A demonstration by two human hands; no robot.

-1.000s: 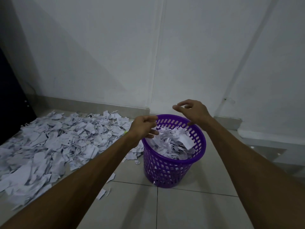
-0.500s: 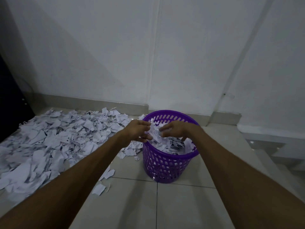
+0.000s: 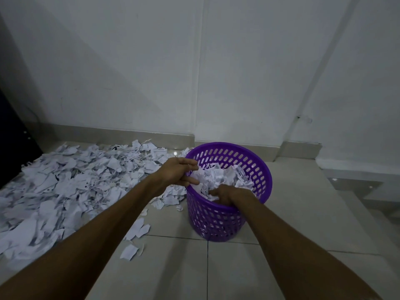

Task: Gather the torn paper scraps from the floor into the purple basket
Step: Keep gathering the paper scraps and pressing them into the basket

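Since a second ago the right hand [image 3: 225, 194] has been lowered from above the rim into the purple basket [image 3: 263, 169], its fingers buried in the scraps there [image 3: 223, 175]; whether anything is held cannot be told. The left hand [image 3: 180, 172] is kept relaxed, fingers straight, at the near rim. Packing down appears to be in hand. The basket stands just beside the floor pile [image 3: 71, 187], to which a return for another handful seems called for.

— What is seen at the purple basket [image 3: 257, 169]?
— The right hand [image 3: 227, 194] is pressed into its paper scraps [image 3: 220, 176]; the left hand [image 3: 177, 171] is held at the rim.
— And left of the fingers [image 3: 191, 181]?
— A scrap pile [image 3: 65, 187] is spread over the floor [image 3: 238, 267].
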